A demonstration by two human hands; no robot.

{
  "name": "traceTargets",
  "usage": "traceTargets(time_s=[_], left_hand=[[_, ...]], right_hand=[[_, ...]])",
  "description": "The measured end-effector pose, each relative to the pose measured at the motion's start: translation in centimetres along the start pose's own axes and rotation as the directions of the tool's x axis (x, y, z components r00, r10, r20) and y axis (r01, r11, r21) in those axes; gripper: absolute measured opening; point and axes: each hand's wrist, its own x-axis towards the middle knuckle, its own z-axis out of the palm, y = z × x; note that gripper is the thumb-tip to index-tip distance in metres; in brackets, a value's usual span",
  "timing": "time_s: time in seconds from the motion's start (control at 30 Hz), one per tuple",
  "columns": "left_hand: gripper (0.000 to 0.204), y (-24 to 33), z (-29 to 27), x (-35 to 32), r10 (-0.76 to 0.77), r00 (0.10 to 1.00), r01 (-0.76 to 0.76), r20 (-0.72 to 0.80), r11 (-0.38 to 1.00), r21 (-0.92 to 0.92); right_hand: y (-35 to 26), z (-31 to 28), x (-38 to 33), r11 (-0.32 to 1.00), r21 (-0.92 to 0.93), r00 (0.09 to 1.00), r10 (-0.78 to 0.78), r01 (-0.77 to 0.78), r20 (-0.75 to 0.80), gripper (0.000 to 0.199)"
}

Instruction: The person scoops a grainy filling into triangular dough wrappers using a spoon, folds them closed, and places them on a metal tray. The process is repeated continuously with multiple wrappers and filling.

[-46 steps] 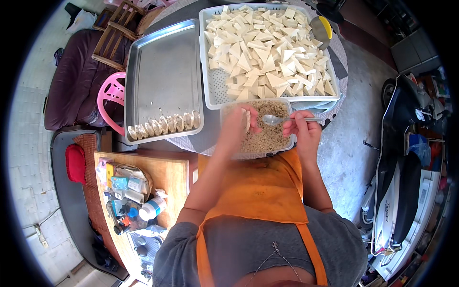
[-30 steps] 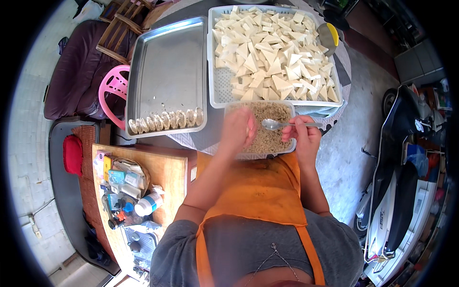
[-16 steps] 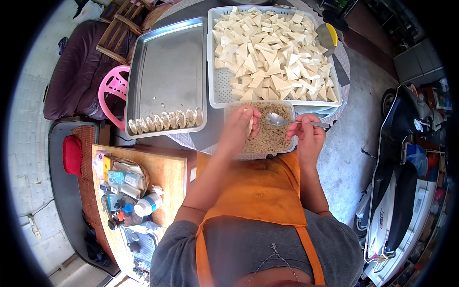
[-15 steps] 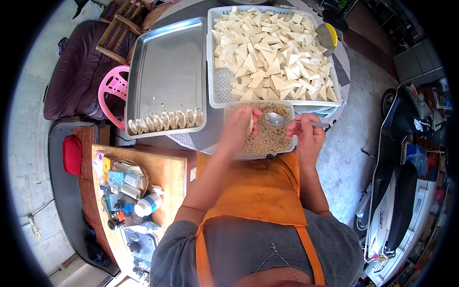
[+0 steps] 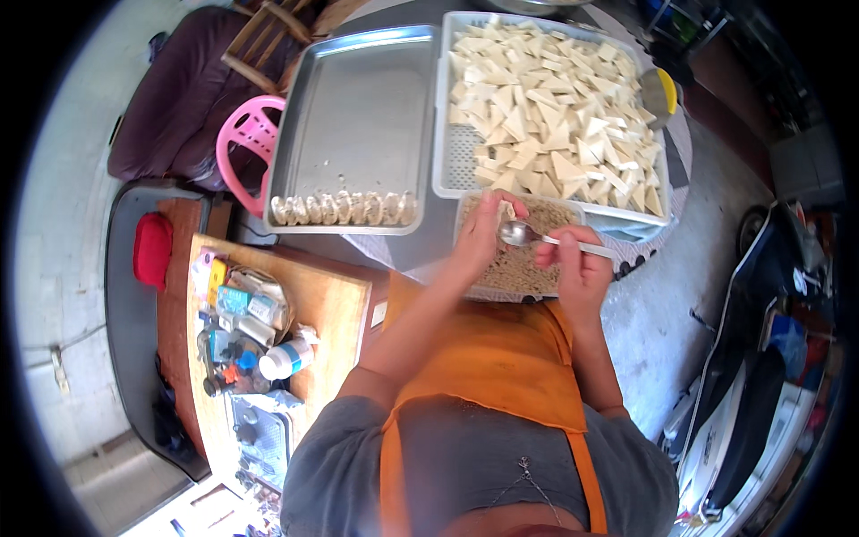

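My left hand (image 5: 480, 240) is closed around a pale tofu piece (image 5: 507, 211), mostly hidden by the fingers. My right hand (image 5: 580, 268) grips the handle of a metal spoon (image 5: 515, 234), its bowl touching or very near that piece. Both hands are above a clear plastic tub of brownish ground filling (image 5: 517, 271). Behind the tub, a white perforated crate (image 5: 463, 161) holds a heap of tofu triangles (image 5: 546, 116). To its left lies a metal tray (image 5: 358, 116) with a row of filled tofu pieces (image 5: 344, 208) along its near edge.
A yellow-edged round tool (image 5: 660, 97) rests at the crate's right side. Left of the table stand a pink plastic chair (image 5: 240, 139) and a wooden tabletop (image 5: 335, 331) with a bottle (image 5: 284, 360) and boxes. A motor scooter (image 5: 743, 403) is at the right.
The whole view has shifted, so the table things appear further right. The spoon bowl has come closer to the tofu piece in my left hand.
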Motion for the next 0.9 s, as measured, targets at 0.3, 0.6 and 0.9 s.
traceTargets(time_s=[0.3, 0.6, 0.9], left_hand=[[0.028, -2.6, -15.5, 8.6, 0.437, 0.891, -0.23, -0.125, 0.671, 0.705], [0.02, -3.4, -17.9, 8.4, 0.237, 0.955, 0.001, -0.176, 0.594, 0.804], [0.022, -2.0, -15.7, 6.2, 0.114, 0.993, -0.053, -0.02, 0.604, 0.796]], right_hand=[[1.6, -3.5, 0.8, 0.993, 0.105, 0.981, 0.064, -0.046, -0.183, 0.018], [2.7, -3.6, 0.4, 0.991, 0.102, 0.987, 0.102, -0.09, -0.121, 0.018], [1.7, -5.6, 1.6, 0.76, -0.623, 0.966, -0.023, 0.183, 0.256, 0.01]])
